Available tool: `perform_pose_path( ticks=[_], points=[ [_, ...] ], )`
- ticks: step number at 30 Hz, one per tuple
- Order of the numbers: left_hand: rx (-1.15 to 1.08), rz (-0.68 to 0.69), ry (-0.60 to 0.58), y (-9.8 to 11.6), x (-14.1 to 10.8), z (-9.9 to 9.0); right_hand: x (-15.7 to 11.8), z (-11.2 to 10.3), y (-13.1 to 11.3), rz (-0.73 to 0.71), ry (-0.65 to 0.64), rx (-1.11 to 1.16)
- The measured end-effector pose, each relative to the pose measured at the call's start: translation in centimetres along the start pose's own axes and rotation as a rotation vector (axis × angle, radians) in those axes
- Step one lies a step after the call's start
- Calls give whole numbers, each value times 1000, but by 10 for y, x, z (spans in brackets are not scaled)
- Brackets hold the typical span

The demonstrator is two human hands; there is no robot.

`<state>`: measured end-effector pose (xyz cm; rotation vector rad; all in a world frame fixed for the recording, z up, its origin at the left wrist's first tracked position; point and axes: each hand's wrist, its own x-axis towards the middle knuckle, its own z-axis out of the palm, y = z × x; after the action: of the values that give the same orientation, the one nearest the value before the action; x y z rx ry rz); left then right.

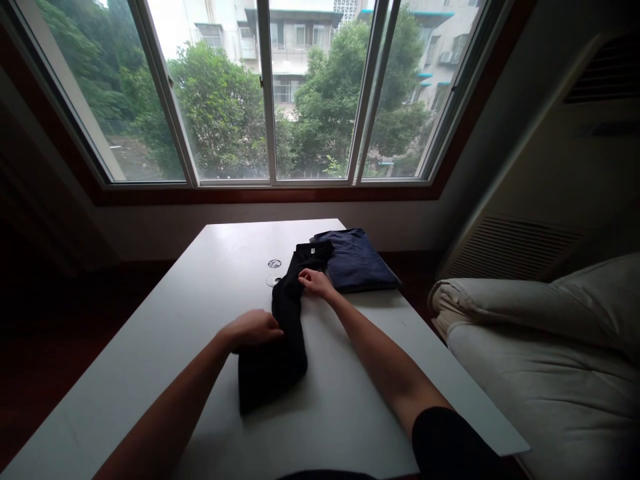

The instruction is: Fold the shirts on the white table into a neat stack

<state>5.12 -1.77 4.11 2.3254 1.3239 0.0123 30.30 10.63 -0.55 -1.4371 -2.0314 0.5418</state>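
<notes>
A long black garment [289,313] lies on the white table [200,287], its near end wide and its far end narrower, with a small light label near the top. My left hand [255,328] is closed on the left edge of its lower part. Farther up, my right hand [315,283] pinches the garment's right edge, thumb and fingers together. Beside the garment's far end, dark blue folded clothing [357,260] rests at the right; the black cloth touches or overlaps its left side.
Two small round marks or discs [274,264] are on the table left of the garment. A pale sofa [540,353] stands at the right. Behind the table are a wall and a wide window [273,100]. A large pale unit with grilles [525,247] stands at the back right.
</notes>
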Motion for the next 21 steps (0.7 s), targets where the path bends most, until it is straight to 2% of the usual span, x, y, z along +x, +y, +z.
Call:
perform_pose_path(
  ticks=[2, 3, 4, 5, 7, 8, 9, 10, 12, 14, 15, 18, 21],
  points=[
    [-156, 194, -282, 30, -12, -8, -5, 13, 2, -15, 23, 5],
    [-219, 264, -369, 42, -16, -11, -8, 21, 1, -40, 13, 35],
    [-259, 304, -380, 52, -19, -12, -9, 28, -1, -80, -26, 86],
    [-270, 316, -314, 59, -19, -12, -10, 35, -4, -132, -100, 156],
    [-203, 286, -15, 64, -15, -5, -8, 45, -8, -230, -290, 318],
    [-139, 259, 151, 62, -10, 1, -5, 46, -9, -257, -346, 379],
    [-66, 231, 281, 58, -4, 9, -2, 44, -8, -262, -342, 406],
    [4, 205, 361, 53, 2, 17, 2, 40, -6, -245, -273, 395],
    [106, 145, 394, 40, 14, 30, 10, 25, 5, -169, -1, 272],
    [139, 58, 308, 25, 22, 34, 15, 4, 23, -41, 265, 72],
    [129, 11, 251, 17, 25, 33, 16, -6, 33, 45, 355, -27],
    [83, -161, 172, -12, 25, 17, 15, -29, 62, 288, 469, -231],
    [173, -326, 249, -52, 18, -1, 12, -37, 78, 369, 476, -319]
  ],
)
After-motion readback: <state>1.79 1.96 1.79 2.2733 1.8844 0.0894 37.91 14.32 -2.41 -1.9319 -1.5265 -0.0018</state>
